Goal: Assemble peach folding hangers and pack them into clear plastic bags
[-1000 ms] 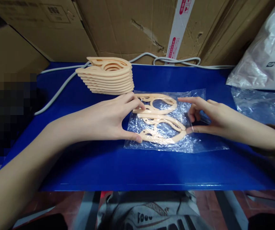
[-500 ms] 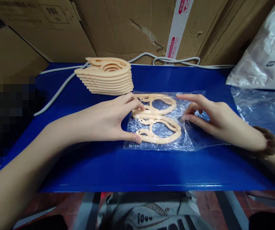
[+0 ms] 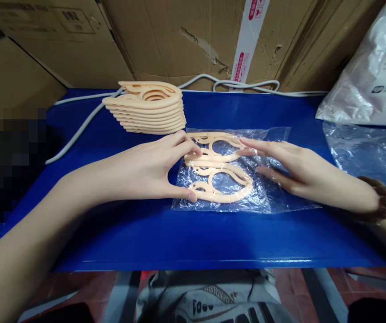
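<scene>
Head view. Two beige hangers lie side by side in a clear plastic bag [image 3: 263, 197], flat on a blue table [image 3: 179, 237] in front of the person. The long axis of each runs from left to right, so that the two are roughly parallel. The far hanger [image 3: 219, 158] points its rounded end to the right and its narrower arms to the left; the near hanger [image 3: 229, 198] is oriented likewise, its curved tip reaching slightly farther right. The left hand [image 3: 161, 163] is spread wide, thumb at the left end of the near hanger, fingers at the left end of the far one. The right hand [image 3: 305, 168] is also spread, its index fingertip at the rounded end of the far hanger and its thumb over the bag, just right of the near hanger; whether the thumb presses the film cannot be told. Behind the left hand stands a stack of similar beige hangers [image 3: 149, 116], rounded ends right, tapered ends left. A white bag [image 3: 364, 94] rests at far right.
</scene>
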`<state>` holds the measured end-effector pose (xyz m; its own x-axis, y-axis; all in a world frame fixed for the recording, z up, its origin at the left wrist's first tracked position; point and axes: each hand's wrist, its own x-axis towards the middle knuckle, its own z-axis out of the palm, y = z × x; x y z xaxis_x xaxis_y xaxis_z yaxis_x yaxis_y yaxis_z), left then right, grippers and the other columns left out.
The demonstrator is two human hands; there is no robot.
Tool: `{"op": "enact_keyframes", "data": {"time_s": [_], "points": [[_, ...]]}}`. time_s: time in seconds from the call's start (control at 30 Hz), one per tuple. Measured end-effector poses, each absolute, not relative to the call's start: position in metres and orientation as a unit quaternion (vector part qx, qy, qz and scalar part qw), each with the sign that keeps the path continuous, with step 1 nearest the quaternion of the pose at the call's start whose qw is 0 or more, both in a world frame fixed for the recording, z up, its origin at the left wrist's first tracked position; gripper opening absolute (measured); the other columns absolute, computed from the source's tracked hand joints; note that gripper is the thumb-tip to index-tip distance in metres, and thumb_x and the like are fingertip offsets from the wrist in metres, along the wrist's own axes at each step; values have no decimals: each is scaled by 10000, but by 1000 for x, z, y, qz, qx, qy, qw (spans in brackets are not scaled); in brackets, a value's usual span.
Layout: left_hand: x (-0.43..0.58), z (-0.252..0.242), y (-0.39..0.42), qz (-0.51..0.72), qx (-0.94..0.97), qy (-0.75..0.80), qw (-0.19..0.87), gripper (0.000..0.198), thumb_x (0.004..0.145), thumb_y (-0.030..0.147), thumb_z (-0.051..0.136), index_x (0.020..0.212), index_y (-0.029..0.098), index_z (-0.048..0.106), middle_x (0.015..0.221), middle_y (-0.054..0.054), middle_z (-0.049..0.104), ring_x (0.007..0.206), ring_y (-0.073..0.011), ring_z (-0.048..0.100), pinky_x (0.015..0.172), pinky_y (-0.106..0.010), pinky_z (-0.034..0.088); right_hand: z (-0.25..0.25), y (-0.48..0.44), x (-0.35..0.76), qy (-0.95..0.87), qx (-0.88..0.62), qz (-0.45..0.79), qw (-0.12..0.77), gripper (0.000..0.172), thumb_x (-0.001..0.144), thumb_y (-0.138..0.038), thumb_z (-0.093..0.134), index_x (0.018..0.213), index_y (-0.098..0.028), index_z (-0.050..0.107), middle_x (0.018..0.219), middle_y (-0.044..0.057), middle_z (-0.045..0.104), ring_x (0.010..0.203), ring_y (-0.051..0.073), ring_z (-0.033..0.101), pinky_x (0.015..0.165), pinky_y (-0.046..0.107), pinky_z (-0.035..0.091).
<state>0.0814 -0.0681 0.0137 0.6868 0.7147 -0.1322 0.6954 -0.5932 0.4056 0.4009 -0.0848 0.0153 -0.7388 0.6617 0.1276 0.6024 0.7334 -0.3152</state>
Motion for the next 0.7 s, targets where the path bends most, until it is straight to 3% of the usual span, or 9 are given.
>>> {"op": "enact_keyframes", "data": {"time_s": [0.2,0.33,0.47,0.7], "points": [[81,14,-68,16,894,395,213,790,768,771,645,1363,271,501,1378,-98,509,1178,-339,560,954,-419,496,13,-84,401,-927,-334,121,117,636,1018,-283,477,1613,-301,255,1431,68,609,1217,268,626,990,462,510],[81,14,-69,17,900,382,209,779,784,740,652,1402,296,486,1401,-85,490,1184,-336,551,976,-423,488,4,-78,401,-938,-298,125,126,658,1018,-285,480,1622,-299,219,1550,73,493,1366,271,518,1080,491,450],[81,13,-69,26,907,367,204,737,795,704,666,1402,321,500,1396,-72,485,1206,-335,529,1008,-436,474,-1,-76,399,-941,-304,88,121,612,1019,-312,492,1597,-274,293,1570,80,466,1403,280,475,1115,517,408],[81,14,-68,35,923,333,192,628,842,709,611,1361,358,574,1393,-64,490,1250,-331,499,1048,-457,450,3,-80,396,-934,-327,89,110,577,1017,-294,460,1580,-309,335,1551,70,491,1379,285,505,1076,513,459]]}}
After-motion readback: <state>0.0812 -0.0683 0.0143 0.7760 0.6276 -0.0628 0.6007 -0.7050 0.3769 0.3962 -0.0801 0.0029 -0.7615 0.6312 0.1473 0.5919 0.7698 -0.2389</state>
